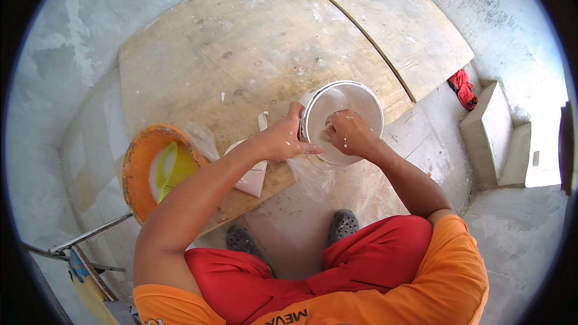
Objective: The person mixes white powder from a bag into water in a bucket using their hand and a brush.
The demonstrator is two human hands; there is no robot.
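Observation:
A white plastic bucket [380,119] stands in front of me, pale inside, its bottom partly covered by my hand. My left hand [289,137] grips its left side, with the thumb and fingers spread around the outer wall. Over the bucket's opening, my right hand [350,133] is curled like a fist and speckled with white drops. Whether those curled fingers hold anything is hidden. Below my left wrist lies a white bag [253,180], partly covered by the forearm. Clear plastic film [311,178] lies by the bucket's near side.
An orange bucket [135,176] at left contains whitish liquid and a yellow-green plastic scoop [180,164]. Plywood sheets [253,54] cover the floor ahead, with a dark gap between them. A red cloth [463,90] lies near a concrete step [485,135] at right. Metal bars [95,234] stand lower left.

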